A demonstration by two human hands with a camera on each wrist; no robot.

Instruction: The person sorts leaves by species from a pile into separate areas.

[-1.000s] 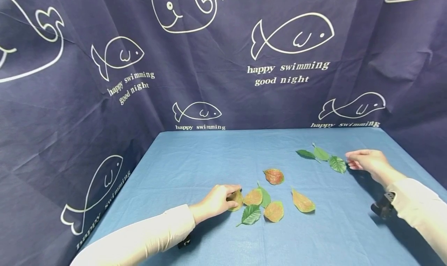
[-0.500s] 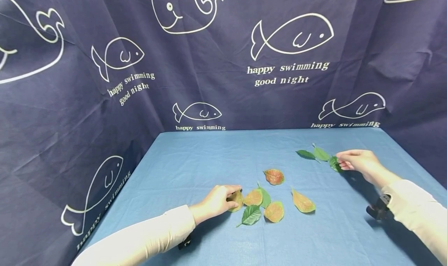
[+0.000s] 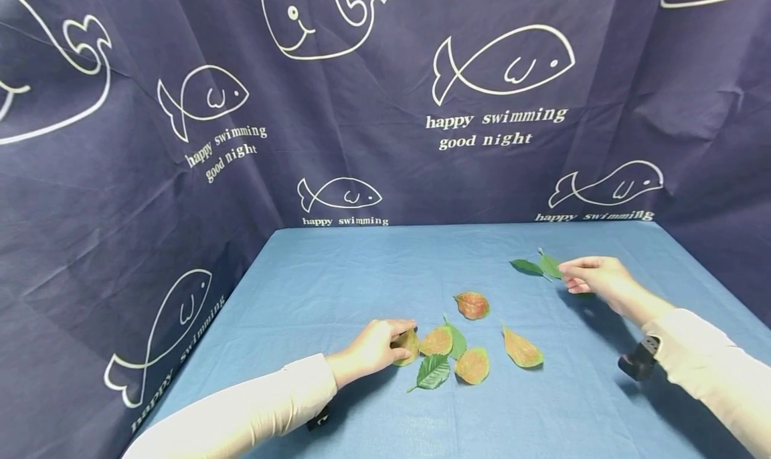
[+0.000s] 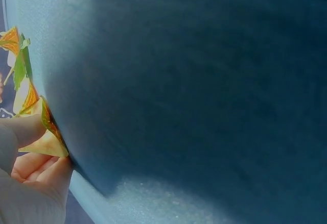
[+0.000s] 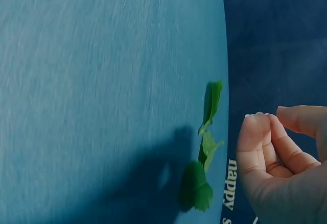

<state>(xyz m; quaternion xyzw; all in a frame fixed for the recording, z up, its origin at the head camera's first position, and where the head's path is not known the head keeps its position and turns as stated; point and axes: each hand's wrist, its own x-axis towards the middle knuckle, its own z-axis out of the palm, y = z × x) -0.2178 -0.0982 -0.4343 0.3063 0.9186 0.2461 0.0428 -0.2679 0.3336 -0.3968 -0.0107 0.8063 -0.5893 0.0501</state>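
Observation:
My left hand (image 3: 370, 346) rests low over the cloth and pinches a yellowish leaf (image 3: 407, 347) between thumb and fingers. In the left wrist view the same leaf shows a folded green-orange edge against the thumb. My right hand (image 3: 596, 280) hovers at the back right, fingers loosely bent and holding nothing; a small gap shows between thumb and fingertips in the right wrist view. Below it lie several green leaves: a dark one (image 3: 527, 267), a lighter one (image 3: 551, 265), and a broad one (image 5: 195, 185) mostly covered by the hand in the head view.
Right of my left hand lie an orange-yellow leaf (image 3: 436, 340), a green leaf (image 3: 458, 342), a serrated green leaf (image 3: 433, 371) and another yellowish leaf (image 3: 472, 365). A reddish leaf (image 3: 472, 305) and a long yellow-orange leaf (image 3: 522, 347) lie apart. A printed curtain (image 3: 409, 178) borders the blue cloth (image 3: 337, 271).
My right hand has moved left, from beside the green leaves to over them, covering the broad one. The left hand has stayed in place on its leaf.

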